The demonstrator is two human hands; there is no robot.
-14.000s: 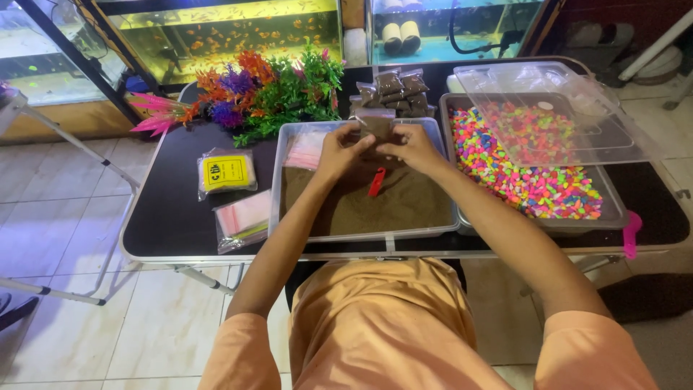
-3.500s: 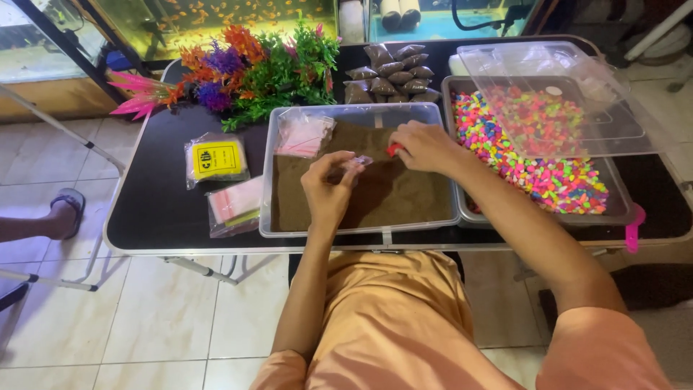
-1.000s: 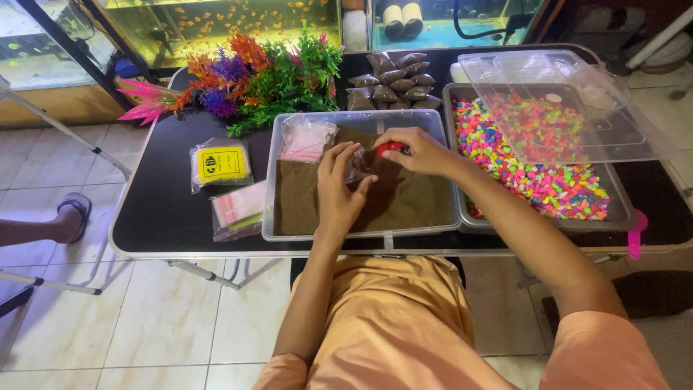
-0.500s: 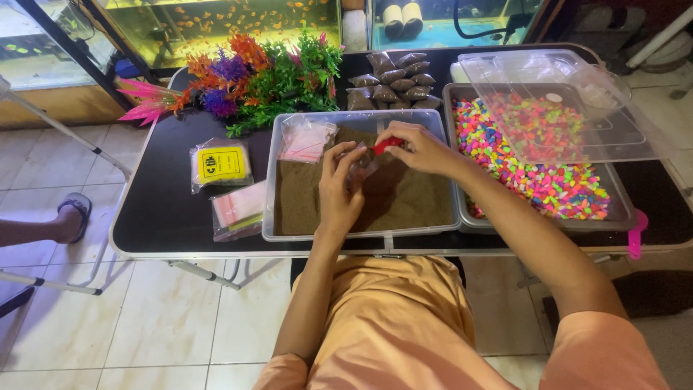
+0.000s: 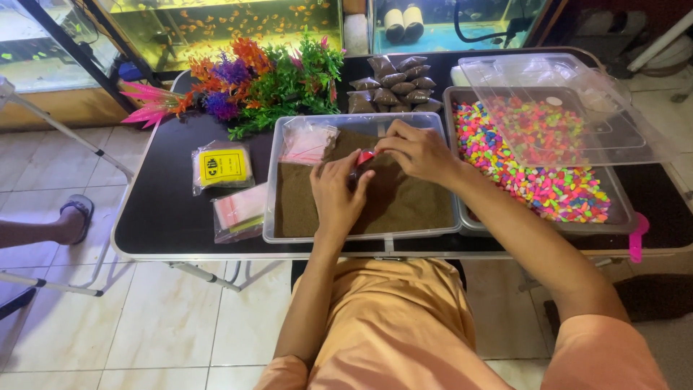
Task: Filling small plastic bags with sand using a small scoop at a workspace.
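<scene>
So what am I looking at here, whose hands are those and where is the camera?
The camera sits on a person's head and looks down. Their left hand and right hand meet over a clear tray of brown sand on a black table, pinching a small red scoop between them. Beside it are a tray of coloured gravel, its clear lid, filled dark bags, plastic plants and flat packets. Another person's foot shows at the left.

Bright, even daylight, sharp focus, soft shadows, slight wide-angle bowing at edges.
</scene>
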